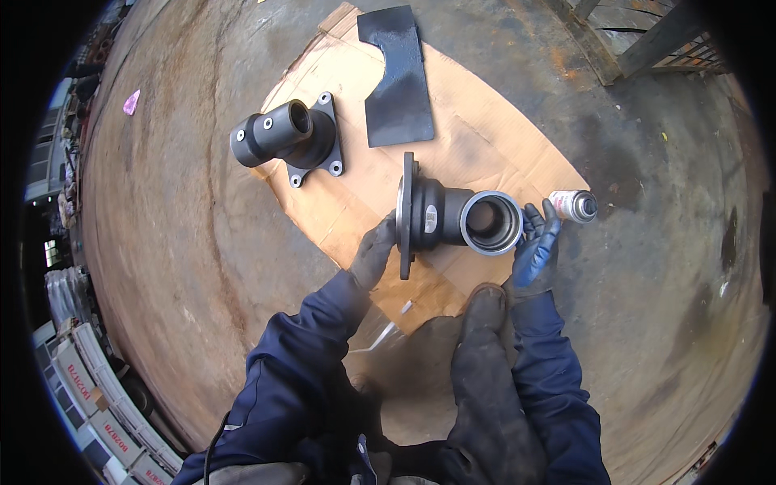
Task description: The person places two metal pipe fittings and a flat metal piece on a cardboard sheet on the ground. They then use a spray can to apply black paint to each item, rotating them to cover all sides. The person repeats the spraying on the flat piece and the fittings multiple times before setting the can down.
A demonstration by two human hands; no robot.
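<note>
A black flanged metal housing (pixel 440 212) lies on its side over the cardboard, its bright machined ring end facing up toward me and its square flange standing on the left. My left hand (pixel 374 252), in a dark glove, presses on the flange, with its fingertips partly hidden at the edge. At the ring's right side is my right hand (pixel 537 246) in a blue-and-black glove, fingers stretched and apart, close to the rim. A similar black housing (pixel 279 137) with bolt holes in its flange rests farther left. Beyond the near housing lies a notched dark plate (pixel 398 89).
Flattened cardboard (pixel 477 129) covers part of the stained concrete floor. A spray can (pixel 574 206) lies on its side beyond my right hand. My boot (pixel 485 307) stands at the cardboard's near edge. Stacked boxes (pixel 89 396) line the left; a metal frame (pixel 647 48) stands far right.
</note>
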